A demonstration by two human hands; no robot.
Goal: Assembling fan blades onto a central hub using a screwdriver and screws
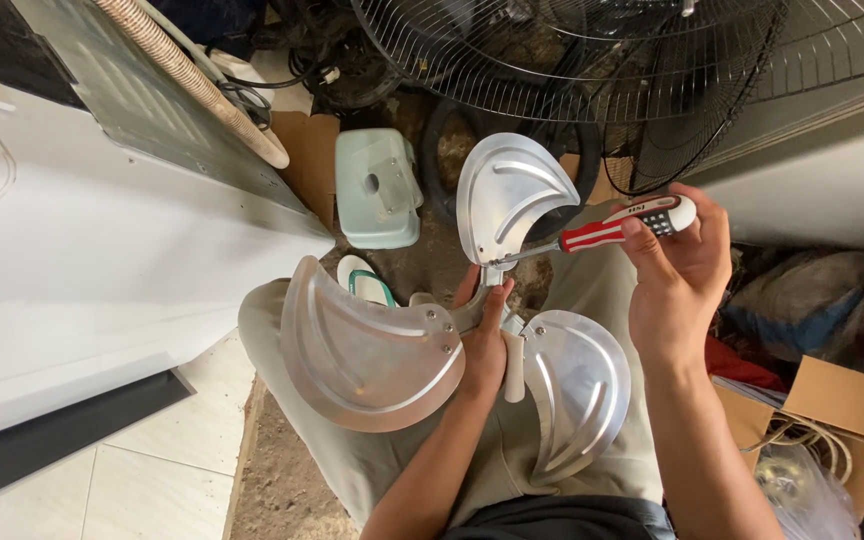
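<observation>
A silver metal fan blade assembly (372,350) with three curved blades lies over my lap. My left hand (484,335) grips its hub at the centre, fingers wrapped over the metal. My right hand (680,265) holds a screwdriver (612,228) with a red, white and black handle. Its thin shaft slants down and left, and the tip rests at the base of the upper blade (507,195), next to my left fingertips. A white cylindrical shaft (514,368) sticks out below the hub.
A black wire fan guard (572,60) stands behind the blades. A pale green plastic housing (377,188) lies on the ground beyond my knee. A large white appliance (82,260) fills the left. A cardboard box (842,410) with cables sits at right.
</observation>
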